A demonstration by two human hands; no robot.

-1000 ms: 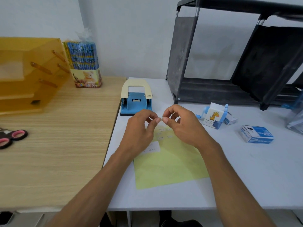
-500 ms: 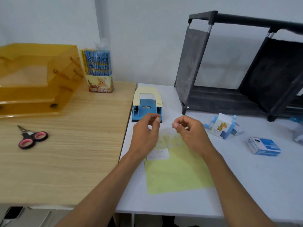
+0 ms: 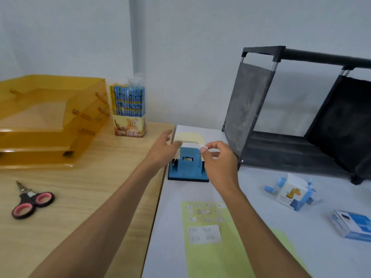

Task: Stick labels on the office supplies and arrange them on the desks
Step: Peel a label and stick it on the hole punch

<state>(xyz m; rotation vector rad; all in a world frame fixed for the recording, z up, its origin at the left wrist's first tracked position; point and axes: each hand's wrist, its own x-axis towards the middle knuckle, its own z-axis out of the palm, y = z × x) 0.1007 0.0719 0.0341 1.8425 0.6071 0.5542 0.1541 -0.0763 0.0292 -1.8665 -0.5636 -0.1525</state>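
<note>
Far left of the frame: stacked amber paper trays on the wooden worktop, toward the wall. Below them, near the left edge, black scissors with pink-lined handles, lying flat and closed, tips pointing up the frame. Right of the trays, against the wall, an upright pack of blue pencils in a box with a bear picture.

Centre: left hand open wide, fingers straight and spread, thumb touching the left edge of the cream handle of the hole punch. Blue punch body standing on the white worktop, just beside the seam between the two tops. Right hand raised over the punch's right side, thumb and forefinger pinching a small white label just above the handle; whether touching it yet, cannot tell.

Lower centre: yellow-green label sheet flat on the white worktop, small labels in rows near its upper end, a larger white patch with blurred writing beneath them, partly under the right forearm.

Upper right: dark fabric rack with a black frame. Lower right: blue-and-white pencil sharpener with a giraffe picture, then a blue-and-white small box near the right edge.
</note>
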